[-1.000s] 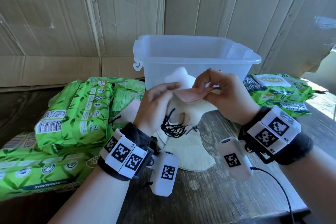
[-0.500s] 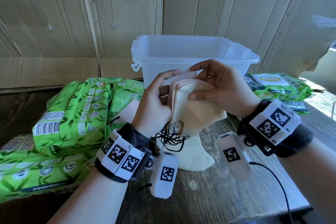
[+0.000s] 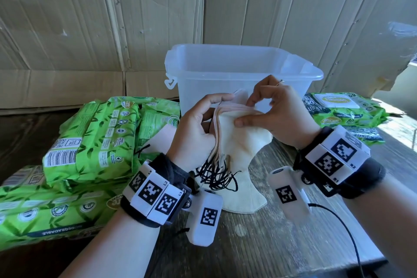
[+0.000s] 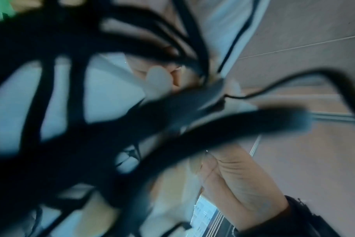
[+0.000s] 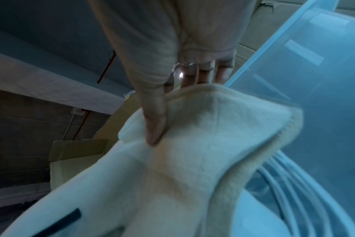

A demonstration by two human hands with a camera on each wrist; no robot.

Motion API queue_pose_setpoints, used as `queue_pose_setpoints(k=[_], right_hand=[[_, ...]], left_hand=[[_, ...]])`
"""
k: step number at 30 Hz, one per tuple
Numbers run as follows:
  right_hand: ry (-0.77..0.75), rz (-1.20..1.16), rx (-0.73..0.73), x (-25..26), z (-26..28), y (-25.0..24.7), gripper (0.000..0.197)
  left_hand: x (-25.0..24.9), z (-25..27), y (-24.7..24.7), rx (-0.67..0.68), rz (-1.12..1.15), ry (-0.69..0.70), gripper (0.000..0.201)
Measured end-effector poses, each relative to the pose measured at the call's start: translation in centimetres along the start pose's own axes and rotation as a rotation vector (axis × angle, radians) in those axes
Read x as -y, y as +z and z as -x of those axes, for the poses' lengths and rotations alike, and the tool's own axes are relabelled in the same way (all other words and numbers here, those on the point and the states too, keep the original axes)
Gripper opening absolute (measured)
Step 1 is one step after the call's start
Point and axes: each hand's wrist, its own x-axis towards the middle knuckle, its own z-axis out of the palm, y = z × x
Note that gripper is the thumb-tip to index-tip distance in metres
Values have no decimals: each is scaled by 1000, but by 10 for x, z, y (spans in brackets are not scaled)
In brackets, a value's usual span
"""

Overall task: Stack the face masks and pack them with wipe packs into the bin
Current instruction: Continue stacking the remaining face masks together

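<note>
cardboard sheets (image 3: 101, 29) line the wall behind a worn wooden table (image 3: 259, 244), dark on the left side and sunlit over on the right. we've got the stack of face masks (image 3: 239, 140) up off the table right in front of the clear plastic bin (image 3: 225, 70), held on edge between both hands. our left hand (image 3: 194, 133) wraps around the left side of the stack, fingers curled over the top edge and thumb side tucked in against it. our right hand (image 3: 277, 115) pinches from the other side, thumb flat across the cream face of the front mask and the fingers bent over the top edge; there's a thin ring on one finger. from the right wrist view the thumb is pressed into the fuzzy cream fabric, bin wall just beyond.

the black ear loops (image 3: 216, 176) hang in a tangle off the bottom of the stack, and they pretty much fill the left wrist view as blurry dark strands. one more cream mask (image 3: 243, 198) lies flat on the table right under the held stack.

green wipe packs (image 3: 94, 140) sit piled to the left of the bin, with a couple more flat ones in front of them near the table edge. another wipe pack (image 3: 343, 110) sits to the right of the bin, with a second one just in front of it. the bin looks empty from what we can see through its wall.
</note>
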Motion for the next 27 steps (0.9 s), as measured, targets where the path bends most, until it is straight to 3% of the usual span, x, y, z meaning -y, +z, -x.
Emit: queue_pose_setpoints(k=[3, 7, 11, 12, 13, 14, 16, 19, 21, 27], right_hand=[[-68, 30, 11, 0, 5, 0, 40], [-17, -13, 59, -3, 6, -3, 36], [75, -86, 50, -8, 2, -6, 30], [78, -83, 51, -7, 2, -6, 27], [75, -89, 50, -7, 2, -5, 26], [70, -112, 45, -7, 2, -5, 28], [81, -167, 36, -9, 3, -4, 30], [124, -121, 94, -15, 7, -2, 34], [154, -133, 142, -20, 12, 2, 28], [74, -581, -56, -25, 8, 0, 24]], left_hand=[[3, -1, -1, -7, -69, -17, 44], [5, -2, -2, -60, -65, -116, 17], [3, -5, -8, 4, 82, -173, 39], [0, -4, -7, 18, 48, -142, 40], [-3, -3, -4, 13, 6, -110, 29], [-4, -3, -3, -16, -28, -93, 16], [-2, -3, -3, -93, -58, -60, 9], [2, -5, -8, -231, -28, -45, 25], [2, -7, -10, -310, 3, -45, 24], [3, -8, -8, -320, 41, -107, 27]])
